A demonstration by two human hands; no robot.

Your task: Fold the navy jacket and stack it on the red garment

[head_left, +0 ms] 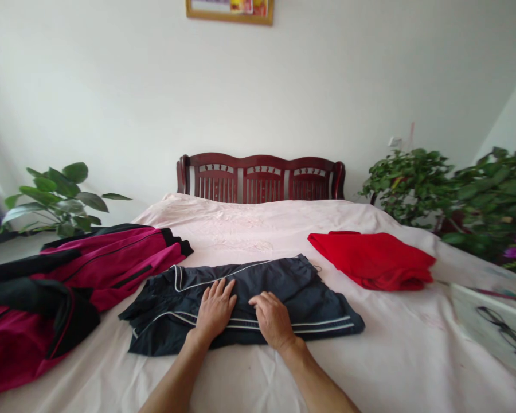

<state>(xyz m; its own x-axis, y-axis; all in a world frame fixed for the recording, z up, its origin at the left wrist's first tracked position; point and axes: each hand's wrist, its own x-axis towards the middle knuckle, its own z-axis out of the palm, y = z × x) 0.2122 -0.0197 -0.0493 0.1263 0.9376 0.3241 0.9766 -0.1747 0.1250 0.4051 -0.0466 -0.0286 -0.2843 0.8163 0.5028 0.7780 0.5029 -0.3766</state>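
Dark navy track pants with white piping lie folded lengthwise across the bed in front of me. My left hand rests flat on them near the middle, fingers stretched out and slightly apart. Just to its right, my right hand touches the same fabric with loosely bent fingers, and no fold shows gripped in it. The gathered end of the pants is at the left, and the wider end spreads to the right. A thin cord shows at their upper right edge.
A pale pink sheet covers the bed. On the left lies a magenta and black jacket; a folded red garment is on the right. Eyeglasses sit at the right edge. Potted plants flank the bed, and a wooden headboard stands behind.
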